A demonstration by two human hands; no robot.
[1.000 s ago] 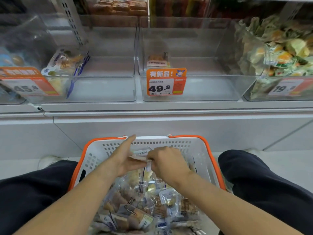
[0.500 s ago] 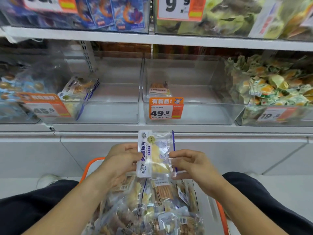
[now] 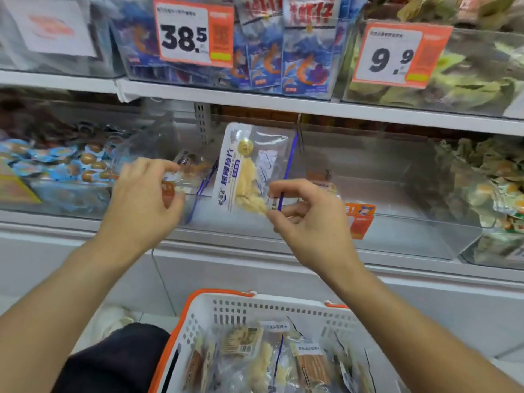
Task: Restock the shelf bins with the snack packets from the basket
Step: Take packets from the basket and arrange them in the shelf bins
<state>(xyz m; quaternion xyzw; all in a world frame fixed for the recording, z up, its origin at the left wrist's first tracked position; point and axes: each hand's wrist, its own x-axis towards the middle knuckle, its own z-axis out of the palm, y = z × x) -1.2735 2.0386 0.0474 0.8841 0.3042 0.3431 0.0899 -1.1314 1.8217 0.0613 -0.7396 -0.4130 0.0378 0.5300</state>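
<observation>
Orange-edged price tag [image 3: 195,34] on upper bin of blue prawn packets: "38.5". Neighbouring tag [image 3: 397,56] on the bin of green packets: "9.9". Held fish fillet packet [image 3: 249,171]: "烤鳕鱼片". Smaller print illegible.

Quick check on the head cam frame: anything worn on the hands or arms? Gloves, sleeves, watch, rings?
Nothing worn. Left hand and right hand are bare: no gloves, and no rings that I can make out. Both forearms are bare to the frame edge, with no sleeve, watch or band in view. The only clothing visible is dark trousers at the lower left.
</observation>
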